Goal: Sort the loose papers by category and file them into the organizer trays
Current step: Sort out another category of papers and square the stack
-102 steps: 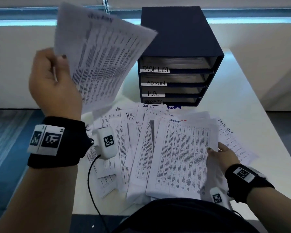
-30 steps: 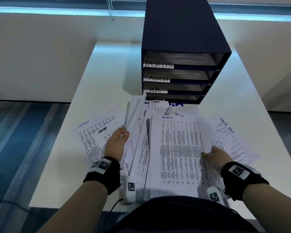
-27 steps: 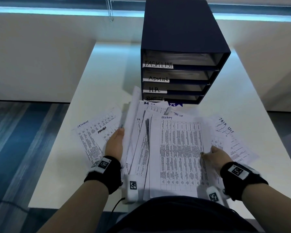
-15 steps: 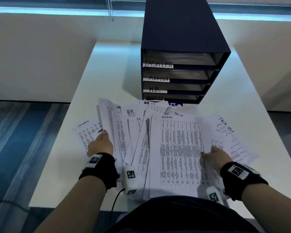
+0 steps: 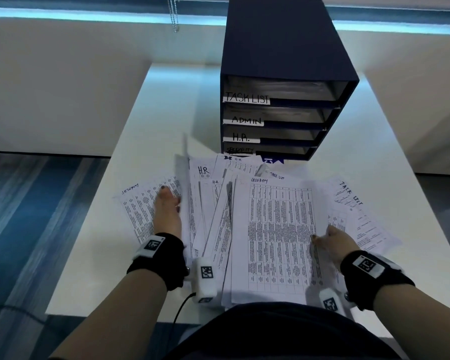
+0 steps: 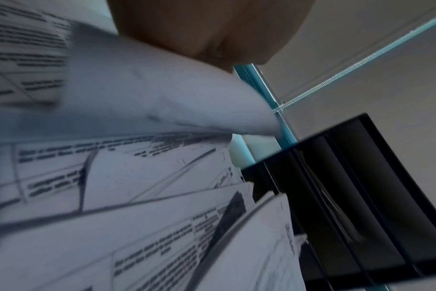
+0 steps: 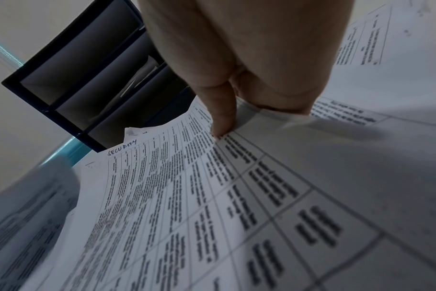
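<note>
The navy organizer [image 5: 283, 48] stands at the back of the white table, with trays labelled TASK LIST, ADMIN, H.R. and SECURITY. Loose printed papers are fanned out in front of it. My left hand [image 5: 166, 211] lies with straight fingers on a sheet headed Security [image 5: 135, 209] at the left. One sheet [image 5: 185, 172] stands on edge against its thumb side. My right hand [image 5: 330, 240] pinches the right edge of the top Security sheet [image 5: 278, 229], thumb [image 7: 222, 118] above and fingers curled beneath. The left wrist view shows only my palm [image 6: 212, 29] above curling paper.
H.R. sheets [image 5: 204, 178] lie in the middle of the pile and a Task List sheet [image 5: 361, 216] at the right. Bare table [image 5: 153, 113] shows left of the organizer. The table's left edge drops to blue carpet [image 5: 24, 216]. A blind chain [image 5: 175, 16] hangs behind.
My left hand has slid a little forward and right, and a sheet that lay flat beside it half a second ago now stands on edge. The right hand has stayed put.
</note>
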